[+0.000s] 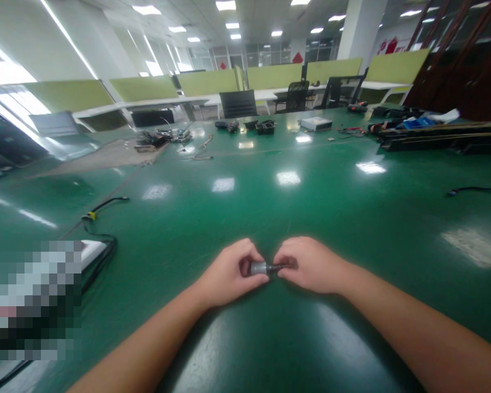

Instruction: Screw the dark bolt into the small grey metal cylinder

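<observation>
Close to the near side of the green table point(245, 210), my left hand point(233, 273) curls its fingers and thumb round a small grey cylinder point(259, 268). A thin dark shaft point(274, 268) sticks out of the cylinder's right end. My right hand point(309, 265) pinches the far end of this shaft between thumb and fingers. The two hands face each other with a narrow gap between them. The fingers hide part of the cylinder and the shaft's right end.
A pixelated object point(33, 295) lies at the left beside a black cable point(102, 262). Farther back are tangled parts point(163, 136), a flat silver box point(316, 124) and long dark bars point(442, 137). Another cable point(478, 189) lies at the right. Chairs stand behind the table.
</observation>
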Motion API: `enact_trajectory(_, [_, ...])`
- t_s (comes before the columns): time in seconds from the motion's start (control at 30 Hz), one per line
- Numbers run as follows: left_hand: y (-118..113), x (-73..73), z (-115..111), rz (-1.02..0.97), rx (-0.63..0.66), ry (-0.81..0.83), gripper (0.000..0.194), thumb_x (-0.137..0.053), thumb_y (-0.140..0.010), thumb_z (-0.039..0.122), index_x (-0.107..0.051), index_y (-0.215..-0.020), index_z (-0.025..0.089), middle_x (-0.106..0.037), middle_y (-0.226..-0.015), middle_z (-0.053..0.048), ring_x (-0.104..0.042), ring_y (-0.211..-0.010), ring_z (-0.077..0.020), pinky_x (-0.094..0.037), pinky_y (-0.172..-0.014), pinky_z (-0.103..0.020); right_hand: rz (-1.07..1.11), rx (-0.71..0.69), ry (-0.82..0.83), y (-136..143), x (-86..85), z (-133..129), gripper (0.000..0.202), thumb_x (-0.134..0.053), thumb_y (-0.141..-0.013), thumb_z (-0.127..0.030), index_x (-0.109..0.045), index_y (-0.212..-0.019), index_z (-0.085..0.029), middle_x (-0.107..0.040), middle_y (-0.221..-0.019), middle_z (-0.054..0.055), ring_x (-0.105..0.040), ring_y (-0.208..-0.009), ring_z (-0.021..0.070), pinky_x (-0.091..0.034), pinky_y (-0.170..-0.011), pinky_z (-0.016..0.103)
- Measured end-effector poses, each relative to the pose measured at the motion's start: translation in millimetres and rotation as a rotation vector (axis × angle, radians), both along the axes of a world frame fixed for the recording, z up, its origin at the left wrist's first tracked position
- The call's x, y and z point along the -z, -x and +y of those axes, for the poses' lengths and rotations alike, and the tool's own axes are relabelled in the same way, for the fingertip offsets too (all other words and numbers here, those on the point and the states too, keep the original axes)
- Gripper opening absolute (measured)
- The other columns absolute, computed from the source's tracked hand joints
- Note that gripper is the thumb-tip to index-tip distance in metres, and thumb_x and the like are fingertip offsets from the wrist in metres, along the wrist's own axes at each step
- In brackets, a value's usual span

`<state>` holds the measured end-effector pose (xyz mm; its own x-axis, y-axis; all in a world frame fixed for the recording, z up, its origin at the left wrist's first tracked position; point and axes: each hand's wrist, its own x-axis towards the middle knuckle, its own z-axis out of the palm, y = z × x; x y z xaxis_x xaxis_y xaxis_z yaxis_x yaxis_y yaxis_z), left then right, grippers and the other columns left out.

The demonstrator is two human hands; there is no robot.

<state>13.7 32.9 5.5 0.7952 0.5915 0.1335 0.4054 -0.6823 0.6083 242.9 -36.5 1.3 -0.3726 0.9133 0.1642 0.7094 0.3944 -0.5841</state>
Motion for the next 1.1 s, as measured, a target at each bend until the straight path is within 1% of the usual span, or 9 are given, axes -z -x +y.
enact_trajectory(0.17, [0,-1.1,0,-0.012,0.006,-0.002,0.021,-0.075,-0.082,0.033,-0.061,-0.088,0.017,-0.054,-0.076,0.002,-0.051,-0.066,-0.0126,-0.038,-0.061,-0.023,-0.015,0.007,0.009,-3,-1.3,-1,0.008,-0.074,-0.08,-0.019,-0.073,-0.088,-0.021,-0.066,-0.079,-0.001,-0.056,-0.072,0.0135,-0.037,-0.067,0.026])
enact_trajectory(0.57, [1,-1.3,0,-0.003,0.004,0.009,0.022,-0.075,-0.081,0.034,-0.062,-0.091,0.018,-0.055,-0.077,0.002,-0.051,-0.066,-0.013,-0.038,-0.06,-0.023,-0.016,0.013,0.053,-10,-9.5,-4,0.011,-0.074,-0.079,-0.016,-0.073,-0.088,-0.02,-0.067,-0.081,0.0,-0.057,-0.071,0.0127,-0.039,-0.065,0.024])
enact_trajectory(0.77, [1,-1.2,0,-0.001,0.006,0.023,0.022,-0.076,-0.081,0.032,-0.062,-0.092,0.018,-0.054,-0.078,0.002,-0.051,-0.066,-0.0124,-0.038,-0.061,-0.023,-0.013,0.02,0.073,-14,-10.2,-5,0.011,-0.073,-0.078,-0.014,-0.073,-0.087,-0.02,-0.067,-0.08,-0.001,-0.057,-0.07,0.012,-0.039,-0.063,0.023])
enact_trajectory(0.93, [0,-2.6,0,-0.013,0.005,0.02,0.021,-0.076,-0.08,0.031,-0.063,-0.089,0.018,-0.057,-0.079,0.001,-0.052,-0.068,-0.0128,-0.038,-0.062,-0.023,-0.011,0.027,0.108,-18,-10.3,-5,0.013,-0.073,-0.077,-0.013,-0.073,-0.088,-0.02,-0.068,-0.079,-0.001,-0.058,-0.068,0.0117,-0.04,-0.062,0.023])
enact_trajectory(1.1, [0,-2.5,0,-0.008,0.002,0.029,0.022,-0.076,-0.081,0.033,-0.063,-0.09,0.018,-0.055,-0.077,0.002,-0.051,-0.065,-0.0123,-0.038,-0.059,-0.022,-0.034,0.031,0.14,-27,-13.6,-5,0.014,-0.074,-0.075,-0.013,-0.074,-0.087,-0.021,-0.069,-0.08,0.0,-0.059,-0.068,0.0125,-0.04,-0.061,0.023])
